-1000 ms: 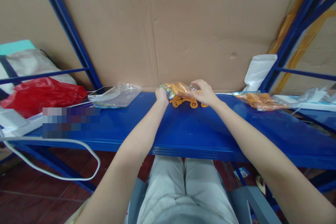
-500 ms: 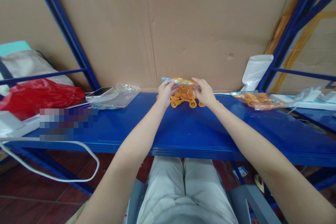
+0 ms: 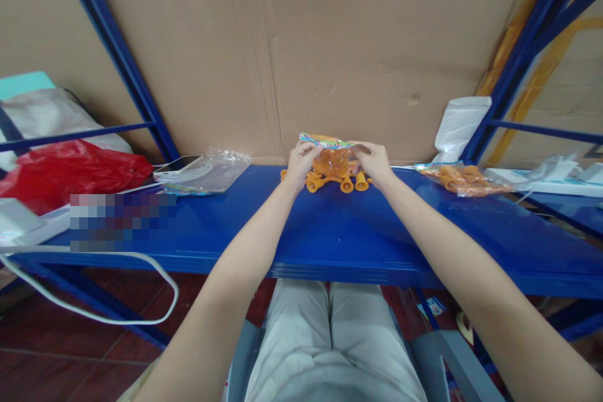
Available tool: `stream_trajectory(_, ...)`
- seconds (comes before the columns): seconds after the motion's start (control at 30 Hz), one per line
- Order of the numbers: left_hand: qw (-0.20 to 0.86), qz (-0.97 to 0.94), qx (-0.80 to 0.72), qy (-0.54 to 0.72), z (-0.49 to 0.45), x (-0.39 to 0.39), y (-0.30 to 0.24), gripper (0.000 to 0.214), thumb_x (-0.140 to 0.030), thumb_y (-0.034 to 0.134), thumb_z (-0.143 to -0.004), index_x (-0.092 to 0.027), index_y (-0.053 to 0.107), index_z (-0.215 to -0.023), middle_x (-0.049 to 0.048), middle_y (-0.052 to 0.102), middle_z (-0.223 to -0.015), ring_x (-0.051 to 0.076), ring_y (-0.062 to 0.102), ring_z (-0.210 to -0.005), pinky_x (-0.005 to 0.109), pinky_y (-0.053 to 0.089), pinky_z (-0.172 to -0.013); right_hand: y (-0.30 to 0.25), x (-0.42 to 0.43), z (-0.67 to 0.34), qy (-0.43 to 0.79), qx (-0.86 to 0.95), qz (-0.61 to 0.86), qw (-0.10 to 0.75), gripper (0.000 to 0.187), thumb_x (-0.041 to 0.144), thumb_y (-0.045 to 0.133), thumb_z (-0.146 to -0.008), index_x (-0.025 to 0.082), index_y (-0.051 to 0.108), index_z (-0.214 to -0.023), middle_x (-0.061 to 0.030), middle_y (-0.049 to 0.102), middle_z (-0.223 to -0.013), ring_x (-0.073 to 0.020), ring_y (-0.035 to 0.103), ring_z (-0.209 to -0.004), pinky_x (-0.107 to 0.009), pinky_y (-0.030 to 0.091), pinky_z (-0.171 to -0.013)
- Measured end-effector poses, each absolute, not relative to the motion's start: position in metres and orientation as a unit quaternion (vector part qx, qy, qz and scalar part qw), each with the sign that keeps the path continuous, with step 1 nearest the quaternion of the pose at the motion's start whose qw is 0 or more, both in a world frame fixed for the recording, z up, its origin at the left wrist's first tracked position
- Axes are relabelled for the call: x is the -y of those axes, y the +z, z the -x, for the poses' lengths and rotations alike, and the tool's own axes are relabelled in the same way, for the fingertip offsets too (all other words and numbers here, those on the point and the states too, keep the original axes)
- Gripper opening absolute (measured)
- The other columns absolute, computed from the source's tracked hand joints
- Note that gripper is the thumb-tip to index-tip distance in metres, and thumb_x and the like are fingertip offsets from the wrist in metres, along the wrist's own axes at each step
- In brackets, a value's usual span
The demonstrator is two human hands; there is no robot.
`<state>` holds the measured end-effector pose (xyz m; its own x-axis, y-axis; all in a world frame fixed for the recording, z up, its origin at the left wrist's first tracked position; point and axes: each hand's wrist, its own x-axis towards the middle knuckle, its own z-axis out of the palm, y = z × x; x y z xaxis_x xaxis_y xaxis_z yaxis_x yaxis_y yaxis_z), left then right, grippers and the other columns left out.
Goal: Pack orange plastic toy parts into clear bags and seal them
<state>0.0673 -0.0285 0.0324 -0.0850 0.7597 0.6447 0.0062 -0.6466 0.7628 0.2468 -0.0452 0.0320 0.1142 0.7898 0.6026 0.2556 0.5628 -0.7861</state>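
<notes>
A clear plastic bag [image 3: 331,162] with a colourful printed top edge and orange pieces inside is held up between both hands. My left hand [image 3: 301,163] is closed on the bag's left upper corner, thumb and fingers pinching it. On the opposite side my right hand [image 3: 374,161] is closed on the upper right part of the bag. Several orange cup-shaped pieces [image 3: 361,182] lie loose on the blue shelf below and in front of the bag. The bag hides part of the pieces behind it.
Another bag of orange pieces [image 3: 459,179] lies to the right on the blue shelf [image 3: 339,232]. Flat clear bags [image 3: 217,173] and a red plastic bag [image 3: 80,173] are at left. A white cable [image 3: 172,289] loops over the front edge. Cardboard [image 3: 330,56] stands behind.
Both hands have raised the bag's printed edge slightly, and its top now stretches between them. My right hand has shifted a little, uncovering more of a loose orange piece.
</notes>
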Motion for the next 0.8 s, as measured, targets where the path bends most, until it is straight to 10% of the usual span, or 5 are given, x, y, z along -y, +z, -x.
stream_trajectory(0.3,0.359,-0.531,-0.406,0.651,-0.054,0.017,0.025,0.037,-0.019,0.067,-0.08,-0.021,0.056,-0.115,-0.0039,0.058,-0.066,0.008,0.053,-0.046,0.02,0.045,-0.05,0.035,0.044,-0.255,0.21,0.571,0.459,0.647,0.023,0.032,0.061,-0.08,0.014,0.072,-0.088,-0.0039,0.069,-0.07,-0.0119,0.052,-0.034,-0.028,0.047,-0.038)
stream_trajectory(0.63,0.375,-0.618,-0.34,0.601,-0.06,0.031,0.029,0.032,-0.04,0.069,-0.081,-0.016,0.063,-0.102,-0.0019,0.062,-0.061,0.005,0.046,-0.036,0.019,0.043,-0.044,0.04,0.048,-0.265,-0.032,0.693,0.422,0.584,0.019,0.015,0.052,-0.077,0.018,0.071,-0.073,-0.0086,0.073,-0.091,-0.0217,0.067,-0.088,-0.039,0.052,-0.086)
stream_trajectory(0.8,0.372,-0.589,-0.338,0.633,-0.061,0.033,0.031,0.019,-0.03,0.071,-0.078,-0.016,0.065,-0.089,-0.0031,0.06,-0.055,0.006,0.046,-0.036,0.019,0.04,-0.044,0.037,0.039,-0.261,0.039,0.66,0.389,0.641,0.02,0.031,0.056,-0.082,0.019,0.072,-0.079,-0.0063,0.072,-0.079,-0.0217,0.068,-0.072,-0.04,0.057,-0.073)
